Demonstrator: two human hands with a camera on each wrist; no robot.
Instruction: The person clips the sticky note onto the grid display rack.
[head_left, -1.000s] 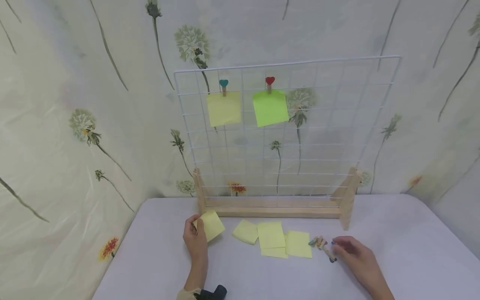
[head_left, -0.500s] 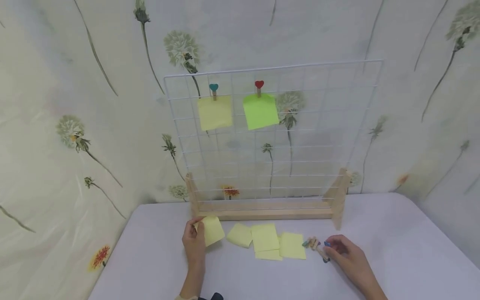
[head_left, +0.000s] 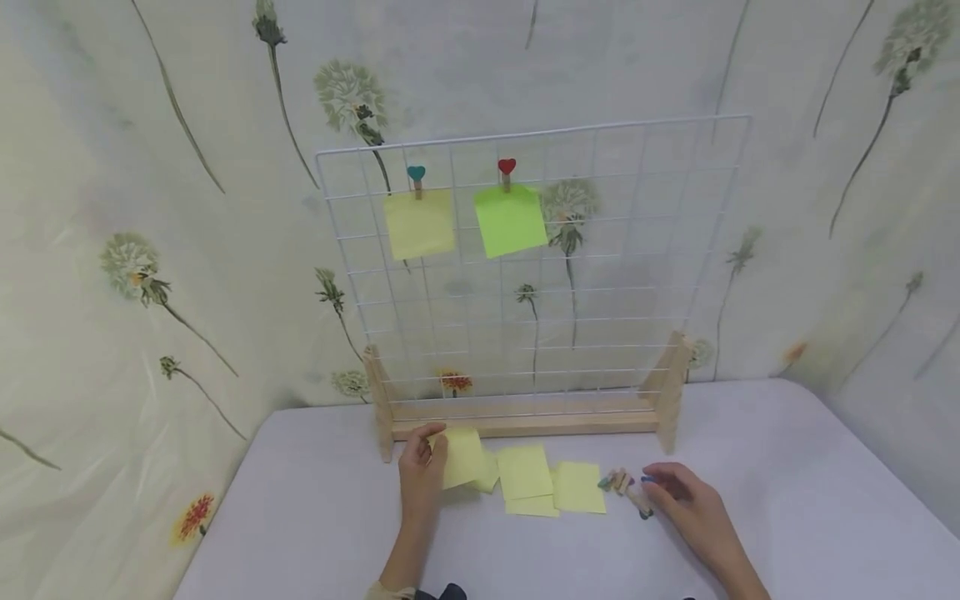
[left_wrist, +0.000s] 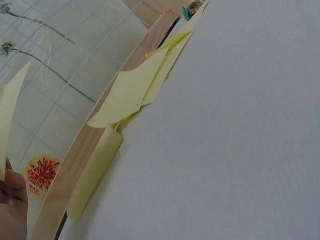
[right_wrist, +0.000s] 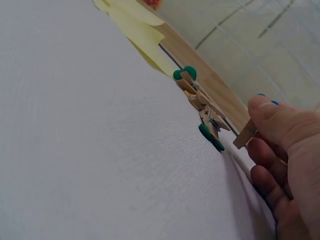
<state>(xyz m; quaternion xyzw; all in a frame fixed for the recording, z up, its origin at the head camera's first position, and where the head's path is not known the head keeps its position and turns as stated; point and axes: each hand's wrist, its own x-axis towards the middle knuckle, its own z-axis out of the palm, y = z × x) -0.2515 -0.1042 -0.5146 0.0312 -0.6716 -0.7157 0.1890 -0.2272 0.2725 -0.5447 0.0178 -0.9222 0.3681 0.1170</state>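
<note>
My left hand [head_left: 422, 479] pinches a yellow sticky note [head_left: 463, 460] by its left edge, raised in front of the grid stand and overlapping another note behind it. In the left wrist view, part of this note [left_wrist: 12, 107] shows above the fingers. Between right thumb and fingers, my right hand [head_left: 697, 508] pinches a small wooden clothespin [right_wrist: 245, 134]; bits of blue show at its top. Just left of that hand lies a small pile of clothespins [head_left: 622, 482] with green hearts. Several yellow sticky notes [head_left: 525, 473] lie overlapping on the table, partly curled.
A white wire grid [head_left: 600, 275] stands upright in a wooden base [head_left: 570, 425] at the table's back. Clipped to it hang a pale yellow note [head_left: 422, 229] under a teal heart clothespin and a green note [head_left: 512, 225] under a red one. A flowered curtain [head_left: 180, 167] is behind.
My left hand has moved right with the sticky note, now over the leftmost note on the table. The right hand stays by the pile, its clothespin still pinched. The head view has shifted slightly.
</note>
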